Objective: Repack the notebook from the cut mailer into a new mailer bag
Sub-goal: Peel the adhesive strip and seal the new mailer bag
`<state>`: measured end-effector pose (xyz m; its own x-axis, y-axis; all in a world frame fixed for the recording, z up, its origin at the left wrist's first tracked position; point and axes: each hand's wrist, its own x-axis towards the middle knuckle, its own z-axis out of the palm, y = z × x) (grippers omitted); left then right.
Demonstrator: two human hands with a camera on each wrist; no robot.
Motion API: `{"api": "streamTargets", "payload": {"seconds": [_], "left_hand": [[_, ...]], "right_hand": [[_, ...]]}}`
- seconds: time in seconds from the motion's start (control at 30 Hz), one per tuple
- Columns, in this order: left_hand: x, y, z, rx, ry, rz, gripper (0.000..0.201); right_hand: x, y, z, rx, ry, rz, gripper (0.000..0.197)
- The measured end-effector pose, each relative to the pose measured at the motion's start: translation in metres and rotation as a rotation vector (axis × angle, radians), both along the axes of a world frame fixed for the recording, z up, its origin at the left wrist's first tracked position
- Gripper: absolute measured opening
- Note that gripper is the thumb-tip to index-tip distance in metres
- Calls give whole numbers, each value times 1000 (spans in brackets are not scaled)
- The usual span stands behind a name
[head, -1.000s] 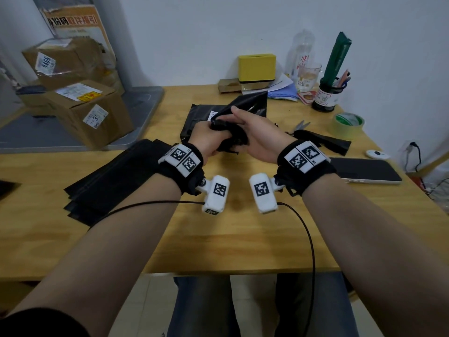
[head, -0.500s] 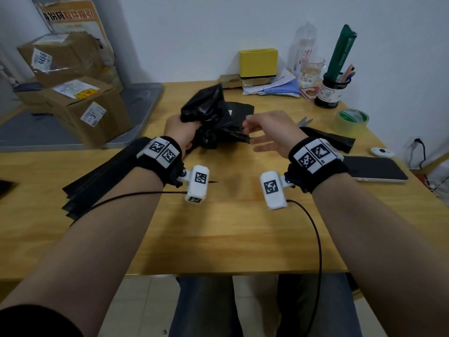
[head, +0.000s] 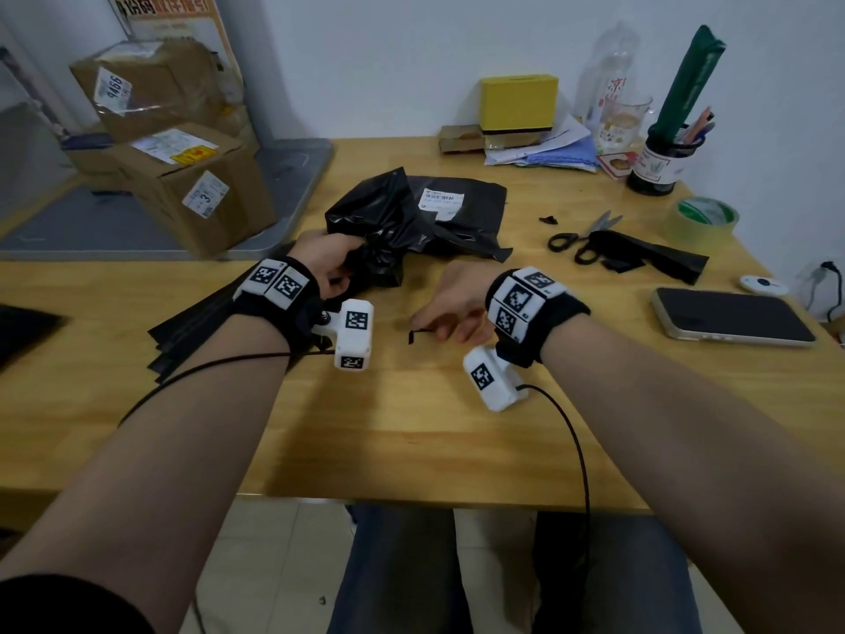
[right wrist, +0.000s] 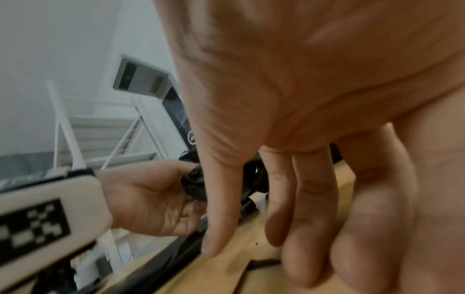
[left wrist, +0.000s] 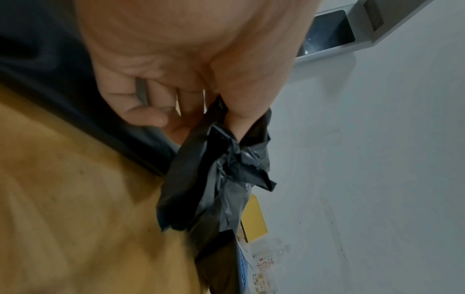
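Note:
My left hand (head: pixel 331 263) grips a crumpled black mailer (head: pixel 370 221) just above the table; in the left wrist view the thumb and fingers (left wrist: pixel 241 111) pinch its bunched plastic (left wrist: pixel 221 179). Behind it lies a flat black mailer with a white label (head: pixel 452 203). No notebook shows in any view. My right hand (head: pixel 450 304) holds nothing, and its relaxed fingers (right wrist: pixel 302 228) point down at the wooden table (head: pixel 411 427) beside a thin black scrap (head: pixel 414 334). A stack of flat black mailer bags (head: pixel 201 322) lies under my left wrist.
Scissors (head: pixel 580 235) and a cut black strip (head: pixel 654 260) lie to the right, with a phone (head: pixel 731 318) and a tape roll (head: pixel 704 217) beyond. A yellow box (head: pixel 519 100), papers and a pen cup (head: pixel 654 167) line the back. Cardboard boxes (head: pixel 192 189) stand at the left.
Both hands were crumpling the black mailer. The right hand let go and dropped to the table by the scrap. The left hand carried the crumpled mailer left and lower.

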<state>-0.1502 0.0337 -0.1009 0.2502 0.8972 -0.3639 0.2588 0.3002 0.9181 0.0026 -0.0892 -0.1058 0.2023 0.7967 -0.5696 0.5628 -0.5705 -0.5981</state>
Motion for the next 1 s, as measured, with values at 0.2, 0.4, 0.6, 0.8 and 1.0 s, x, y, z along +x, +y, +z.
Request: {"api": "streamTargets", "payload": {"seconds": [0.2,0.4,0.6,0.8,1.0], "left_hand": [[-6,3,-3,-13,-17,-8,6],[-12,2,-9,-28,-37,-12,8],[-11,1,-11,-30,-59,-9,11],[-12,0,-14,-21,-99,-8,31],[-3,-3,-13,-8,-173,-7,31]], "right_hand": [[-22,15,2,24,-281,116,38],[-23,19,1,56,-382,122,25],[-25,17,-1,64,-436,158,11],[-8,5,-4,16,-77,56,15],[19,-4,25,226,294,-133,13]]}}
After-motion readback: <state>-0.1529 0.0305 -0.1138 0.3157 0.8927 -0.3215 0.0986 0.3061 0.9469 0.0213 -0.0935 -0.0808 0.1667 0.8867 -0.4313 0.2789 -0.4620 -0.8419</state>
